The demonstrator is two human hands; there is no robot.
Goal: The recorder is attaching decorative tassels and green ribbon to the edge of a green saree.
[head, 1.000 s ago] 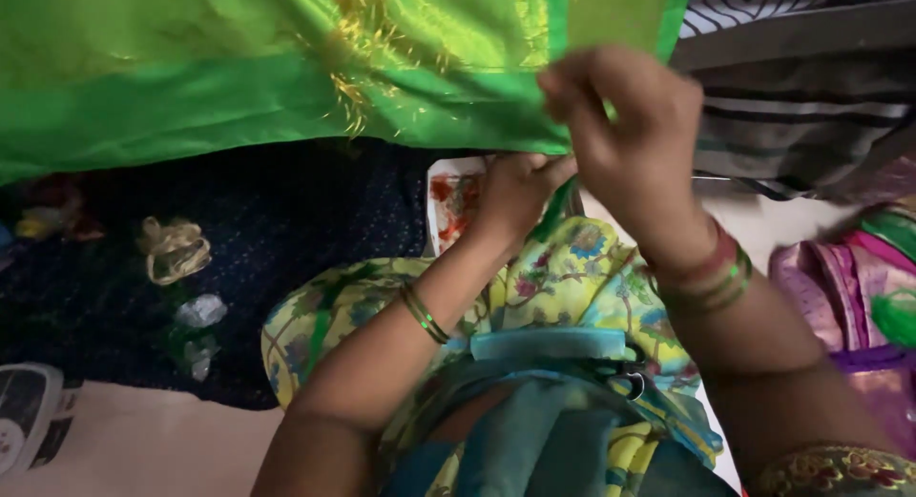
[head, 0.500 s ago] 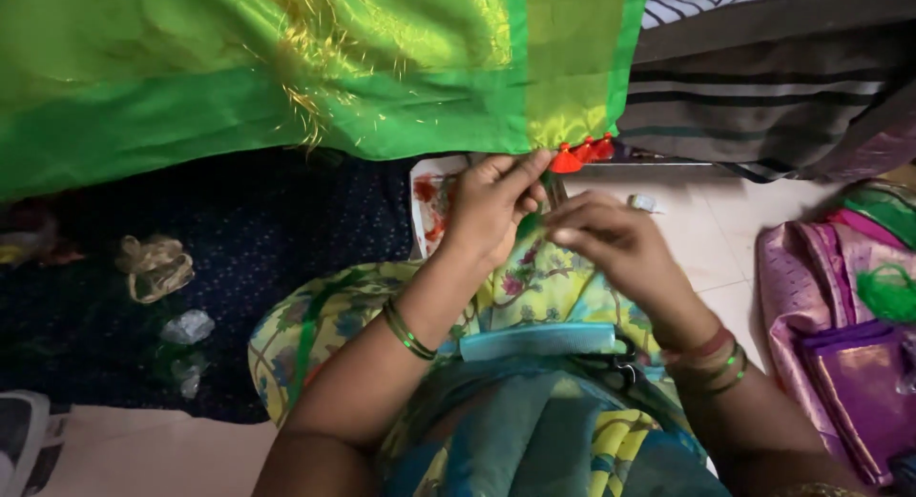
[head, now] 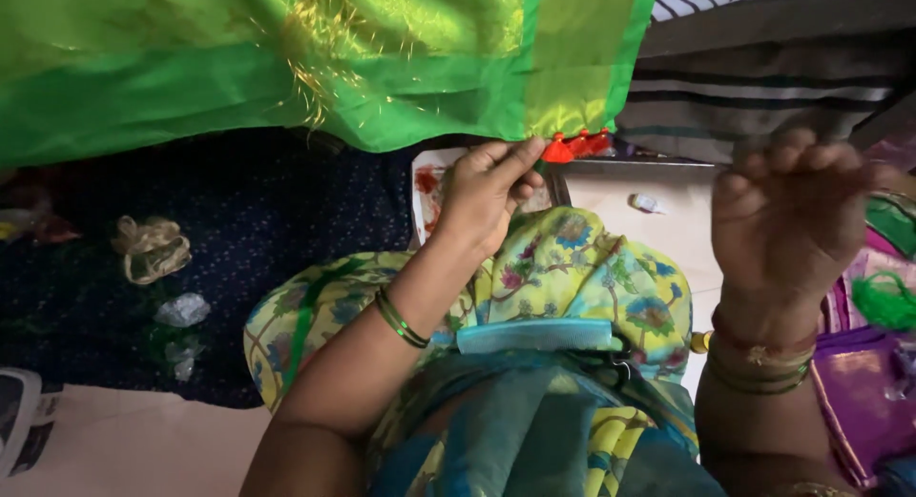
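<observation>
A shiny green cloth with gold threadwork [head: 286, 58] hangs across the top of the view. Small red tassels [head: 572, 146] sit on its lower edge near the right corner. My left hand [head: 487, 187] pinches that edge just left of the tassels, thumb and forefinger closed on the cloth. My right hand [head: 787, 211] is raised off to the right, apart from the cloth, fingers curled and blurred; whether it holds anything is not visible. Both wrists wear bangles. My lap is covered by a yellow floral garment [head: 582, 278].
A dark blue cloth [head: 239, 220] covers the floor at left, with a beige thread bundle [head: 148, 249] and scraps on it. A white tray [head: 427, 187] lies under my left hand. Striped fabric [head: 763, 87] is behind, and purple cloth [head: 868, 392] with green thread [head: 883, 301] at right.
My right hand has left the cloth edge beside my left hand and swung out to the right. The left hand has stayed pinching the edge, and the red tassels now show fully.
</observation>
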